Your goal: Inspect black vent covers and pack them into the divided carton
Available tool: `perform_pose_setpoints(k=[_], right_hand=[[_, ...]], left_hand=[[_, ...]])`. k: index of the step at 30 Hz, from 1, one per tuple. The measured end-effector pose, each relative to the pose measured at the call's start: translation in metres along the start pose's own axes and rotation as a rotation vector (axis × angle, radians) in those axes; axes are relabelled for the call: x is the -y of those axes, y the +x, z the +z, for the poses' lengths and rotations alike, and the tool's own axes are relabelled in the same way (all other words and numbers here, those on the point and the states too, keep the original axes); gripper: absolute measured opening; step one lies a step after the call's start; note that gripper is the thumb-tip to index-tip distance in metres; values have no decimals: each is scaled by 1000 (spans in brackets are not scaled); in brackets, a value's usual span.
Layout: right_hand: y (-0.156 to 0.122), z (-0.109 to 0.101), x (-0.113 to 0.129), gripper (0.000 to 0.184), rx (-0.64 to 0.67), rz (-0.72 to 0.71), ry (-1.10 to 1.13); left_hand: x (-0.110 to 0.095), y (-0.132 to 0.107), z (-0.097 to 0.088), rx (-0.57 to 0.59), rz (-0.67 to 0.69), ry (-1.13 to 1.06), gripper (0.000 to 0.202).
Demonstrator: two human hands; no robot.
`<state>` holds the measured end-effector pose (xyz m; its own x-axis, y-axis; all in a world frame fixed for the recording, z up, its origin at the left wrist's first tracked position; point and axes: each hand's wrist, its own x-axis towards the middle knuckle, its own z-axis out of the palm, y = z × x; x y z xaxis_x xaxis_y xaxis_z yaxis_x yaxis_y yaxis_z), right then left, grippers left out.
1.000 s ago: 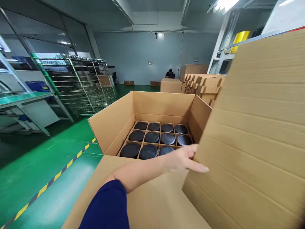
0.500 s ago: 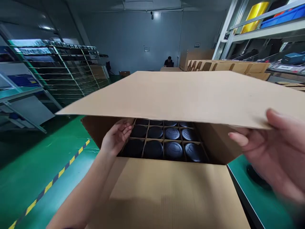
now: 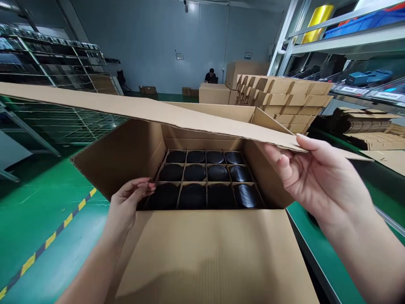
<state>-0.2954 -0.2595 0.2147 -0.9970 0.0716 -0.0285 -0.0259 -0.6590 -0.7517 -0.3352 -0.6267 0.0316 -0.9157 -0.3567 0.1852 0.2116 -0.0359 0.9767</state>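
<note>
An open cardboard box (image 3: 205,249) holds rows of round black lids (image 3: 193,173), each in a cell of a cardboard divider (image 3: 182,185). My right hand (image 3: 316,173) grips a flat cardboard sheet (image 3: 177,116) near its right end, thumb on top and fingers underneath. The sheet is tilted and spans above the box, seen nearly edge-on. Inside the box's left side, my left hand (image 3: 133,198) has its fingertips pinched together at the divider's left edge. Whether it grips the divider there is unclear.
Stacked cardboard dividers (image 3: 284,101) and closed boxes stand behind on the right. A metal shelf (image 3: 341,44) and a green-topped bench (image 3: 319,249) run along the right. Wire racks (image 3: 57,63) stand at left, beyond striped floor tape (image 3: 50,240). A person (image 3: 211,77) sits far back.
The cardboard sheet has gone from a broad face to a tilted, near edge-on position, uncovering more lids. My left hand has lowered and its fingers have closed. The view has shifted downward.
</note>
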Motion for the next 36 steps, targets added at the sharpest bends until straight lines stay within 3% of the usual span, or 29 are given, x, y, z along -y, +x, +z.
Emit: perform_pose_setpoints(k=[8,16,19,25,36], right_hand=[[25,-15,-8,16,54,24,-7],[37,-15,-19,16,111,57,63],[42,-17,-23,11,113,63,64],[57,-27,-32,6,109,81,25],[74,-41,-45,18,-114,109,-109]], left_hand=[[3,-16,-4,39,7,357,49],[34,-15,-4,65,198,682,32],[41,-18,-5,33,222,703,28],[51,-26,-14,-158,244,670,31],[72,-35,-15,-327,304,471,39]])
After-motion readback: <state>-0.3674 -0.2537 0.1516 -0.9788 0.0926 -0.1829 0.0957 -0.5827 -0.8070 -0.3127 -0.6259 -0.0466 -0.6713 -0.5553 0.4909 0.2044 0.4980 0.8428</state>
